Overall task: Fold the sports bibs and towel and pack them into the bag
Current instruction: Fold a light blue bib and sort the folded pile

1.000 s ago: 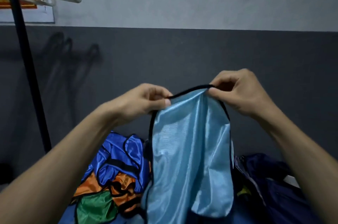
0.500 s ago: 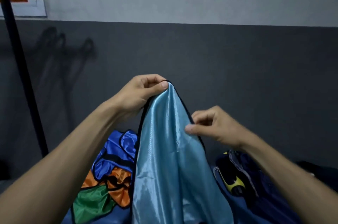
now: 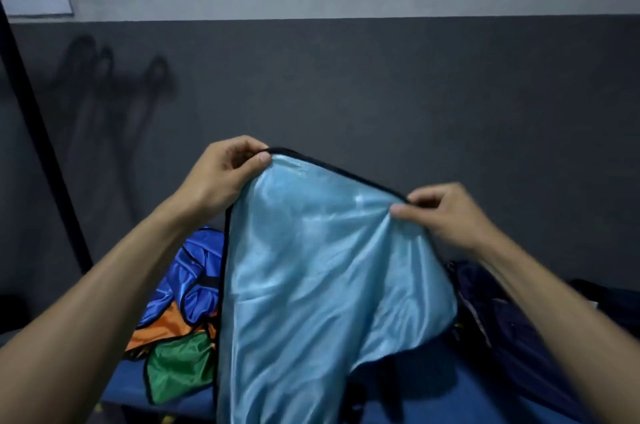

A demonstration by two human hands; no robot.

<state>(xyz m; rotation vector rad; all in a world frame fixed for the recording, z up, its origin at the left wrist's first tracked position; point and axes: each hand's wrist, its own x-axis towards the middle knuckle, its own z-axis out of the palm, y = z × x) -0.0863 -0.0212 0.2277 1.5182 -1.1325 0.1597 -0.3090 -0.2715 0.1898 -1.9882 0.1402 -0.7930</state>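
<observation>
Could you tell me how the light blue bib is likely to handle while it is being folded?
Probably floppy: the light blue bib hangs in loose folds between the left hand and right hand, which pinch its black-trimmed top edge. Its glossy sheen suggests slippery fabric, so folds may slide apart. It looks thin, so likely light.

Dim, bluish light — soft hanger shadows fall on the dark wall [image 3: 381, 84]; edges bow outward, the forearms slightly blurred.
</observation>
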